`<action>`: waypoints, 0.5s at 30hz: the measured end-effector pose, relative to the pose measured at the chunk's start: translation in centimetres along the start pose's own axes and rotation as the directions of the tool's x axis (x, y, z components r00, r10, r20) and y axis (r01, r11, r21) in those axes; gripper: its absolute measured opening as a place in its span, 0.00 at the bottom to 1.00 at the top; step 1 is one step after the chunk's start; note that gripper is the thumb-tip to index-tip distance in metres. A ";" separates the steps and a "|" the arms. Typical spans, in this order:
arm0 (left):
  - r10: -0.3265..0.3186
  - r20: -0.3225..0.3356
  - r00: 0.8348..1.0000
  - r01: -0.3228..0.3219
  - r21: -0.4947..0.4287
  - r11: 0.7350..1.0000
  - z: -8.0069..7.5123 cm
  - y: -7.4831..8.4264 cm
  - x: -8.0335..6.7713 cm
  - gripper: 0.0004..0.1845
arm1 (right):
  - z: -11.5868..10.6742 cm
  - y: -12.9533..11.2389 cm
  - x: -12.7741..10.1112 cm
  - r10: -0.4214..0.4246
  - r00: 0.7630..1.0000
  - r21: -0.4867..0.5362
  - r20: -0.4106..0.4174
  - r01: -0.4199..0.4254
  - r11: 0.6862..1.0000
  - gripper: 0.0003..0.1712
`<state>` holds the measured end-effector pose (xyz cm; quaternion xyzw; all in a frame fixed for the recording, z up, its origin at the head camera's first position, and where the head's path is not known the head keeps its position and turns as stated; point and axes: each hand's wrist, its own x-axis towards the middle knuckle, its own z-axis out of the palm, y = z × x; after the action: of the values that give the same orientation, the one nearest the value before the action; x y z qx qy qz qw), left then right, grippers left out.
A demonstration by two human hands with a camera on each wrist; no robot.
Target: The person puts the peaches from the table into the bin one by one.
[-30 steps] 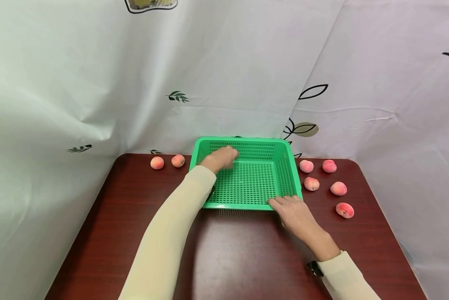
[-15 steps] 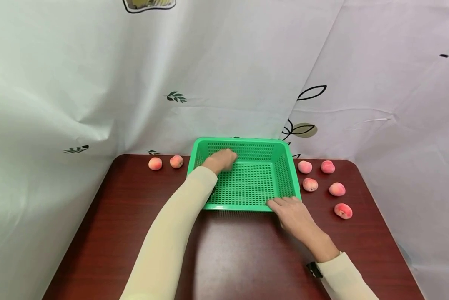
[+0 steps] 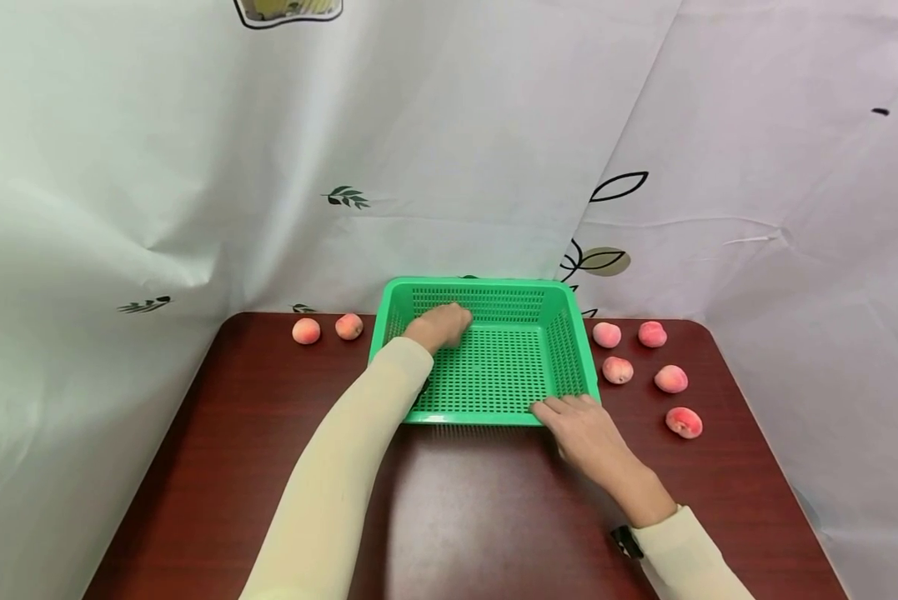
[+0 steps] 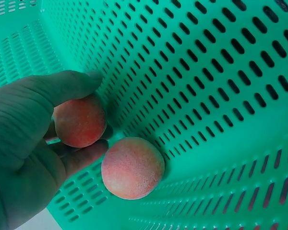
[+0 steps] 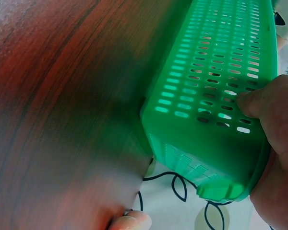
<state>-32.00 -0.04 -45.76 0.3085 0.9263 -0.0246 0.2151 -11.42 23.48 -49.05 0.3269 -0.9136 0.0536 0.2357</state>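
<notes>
A green perforated basket (image 3: 486, 284) stands at the back middle of the dark wooden table (image 3: 486, 508). My left hand (image 3: 441, 325) reaches into its far left corner. In the left wrist view its thumb (image 4: 62, 86) and fingers hold a pink peach (image 4: 79, 120) just above the basket floor (image 4: 206, 96). A second peach (image 4: 132, 167) lies loose beside it, against the wall. My right hand (image 3: 569, 412) holds the basket's near right corner, with its thumb (image 5: 264, 100) pressed on the outer wall (image 5: 216, 72).
Two peaches (image 3: 306, 331) (image 3: 348, 326) lie on the table left of the basket. Several more (image 3: 617, 370) are scattered to its right, the nearest one (image 3: 684, 422) toward the right edge. A white patterned curtain (image 3: 449, 167) hangs close behind the table.
Both hands stay where they were, the left in the basket's far left corner and the right on the near right corner. Only the head view has drifted slightly.
</notes>
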 end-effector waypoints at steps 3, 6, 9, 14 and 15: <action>-0.003 0.004 1.000 0.003 0.005 1.000 0.1 -0.1 0.1 0.12 | 0.0 0.0 0.0 0.005 1.000 -0.001 0.012 -0.005 1.000 0.11; -0.006 0.019 1.000 0.006 0.012 1.000 0.2 -0.1 0.3 0.12 | 0.0 -0.1 -0.1 0.011 1.000 -0.001 0.023 -0.011 1.000 0.11; -0.011 0.034 0.999 0.010 0.012 1.000 0.3 -0.1 0.4 0.12 | 0.1 -0.1 -0.1 0.011 1.000 -0.002 0.029 -0.011 1.000 0.11; -0.030 0.034 0.999 0.030 -0.016 0.999 0.4 -0.1 0.3 0.11 | 0.0 0.0 -0.1 0.011 1.000 -0.001 0.013 -0.011 1.000 0.10; -0.033 0.038 0.999 0.034 -0.021 0.999 0.4 0.0 0.2 0.10 | 0.0 0.0 -0.1 0.010 1.000 -0.003 0.011 -0.010 1.000 0.10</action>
<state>-32.03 -0.03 -46.22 0.2900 0.9273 -0.0242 0.2354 -11.38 23.51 -49.12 0.3221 -0.9166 0.0519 0.2309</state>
